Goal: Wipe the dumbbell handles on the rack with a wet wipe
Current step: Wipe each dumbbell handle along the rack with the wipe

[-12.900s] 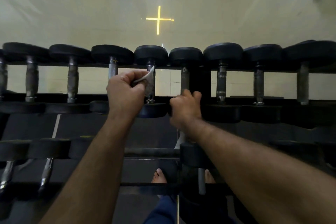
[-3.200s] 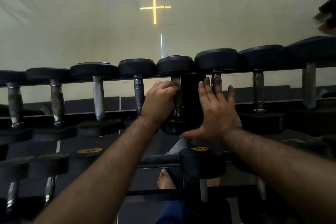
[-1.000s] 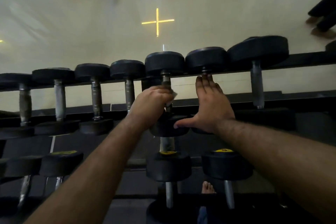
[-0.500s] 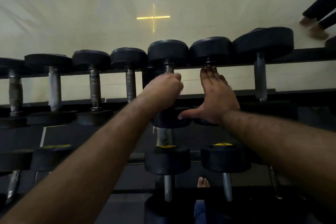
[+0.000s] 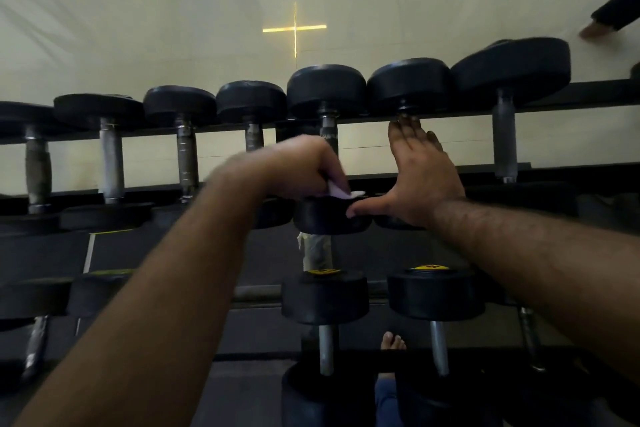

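left hand (image 5: 298, 166) motion-blurred at frame centre, hides lower part of dumbbell handle (image 5: 328, 130) it wraps; wet wipe (image 5: 341, 191) shows only as pale corner under fingers. right hand (image 5: 420, 172) covers neighbouring handle entirely. foot (image 5: 596, 29) at upper right blurred, cut by edge.

White wet wipe (image 5: 341, 191) low on a steel dumbbell handle (image 5: 329, 130), among black-headed dumbbells on the rack (image 5: 595, 94).

A gym: a long black rack (image 5: 588, 90) carries rows of black-headed dumbbells (image 5: 325, 149) with steel handles on two tiers, set on dark matting (image 5: 52, 253) beside a pale shiny floor (image 5: 173, 28)
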`<action>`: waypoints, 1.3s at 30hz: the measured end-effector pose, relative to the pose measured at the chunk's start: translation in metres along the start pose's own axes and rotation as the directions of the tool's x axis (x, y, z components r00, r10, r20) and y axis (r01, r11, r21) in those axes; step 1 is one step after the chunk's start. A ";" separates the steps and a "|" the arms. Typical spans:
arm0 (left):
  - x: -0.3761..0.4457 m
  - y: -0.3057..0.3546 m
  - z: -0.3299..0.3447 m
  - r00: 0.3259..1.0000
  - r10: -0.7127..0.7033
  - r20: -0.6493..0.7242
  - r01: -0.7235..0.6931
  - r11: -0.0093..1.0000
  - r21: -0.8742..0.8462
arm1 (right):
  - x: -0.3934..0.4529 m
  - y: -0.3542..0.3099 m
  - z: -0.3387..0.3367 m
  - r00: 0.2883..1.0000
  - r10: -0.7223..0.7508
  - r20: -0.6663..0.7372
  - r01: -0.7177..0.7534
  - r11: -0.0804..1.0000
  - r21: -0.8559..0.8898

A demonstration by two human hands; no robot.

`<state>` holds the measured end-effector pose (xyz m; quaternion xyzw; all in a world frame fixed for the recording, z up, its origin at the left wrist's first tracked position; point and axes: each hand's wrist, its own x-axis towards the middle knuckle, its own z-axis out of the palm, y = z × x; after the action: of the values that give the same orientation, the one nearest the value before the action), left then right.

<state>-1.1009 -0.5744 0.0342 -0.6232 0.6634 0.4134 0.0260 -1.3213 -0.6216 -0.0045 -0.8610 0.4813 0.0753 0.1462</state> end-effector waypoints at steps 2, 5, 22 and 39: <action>-0.013 -0.012 -0.012 0.997 -0.021 -0.077 0.018 0.999 -0.043 | 0.000 0.000 0.001 1.000 -0.001 0.002 0.001 1.000 -0.007; -0.001 -0.010 0.008 0.818 -0.063 -0.572 0.012 0.996 -0.093 | -0.001 0.000 0.000 1.000 -0.002 0.004 0.002 1.000 -0.016; 0.027 -0.017 0.040 0.509 -0.128 -0.852 -0.008 0.988 -0.153 | -0.003 -0.002 -0.002 1.000 0.005 -0.015 -0.005 1.000 -0.008; -0.001 0.004 0.036 0.875 -0.384 -0.295 0.357 0.923 -0.144 | -0.001 0.004 0.003 1.000 -0.009 -0.028 0.009 1.000 0.002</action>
<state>-1.1212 -0.5528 0.0128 -0.7975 0.5089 0.3228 -0.0288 -1.3254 -0.6220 -0.0083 -0.8640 0.4794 0.0621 0.1407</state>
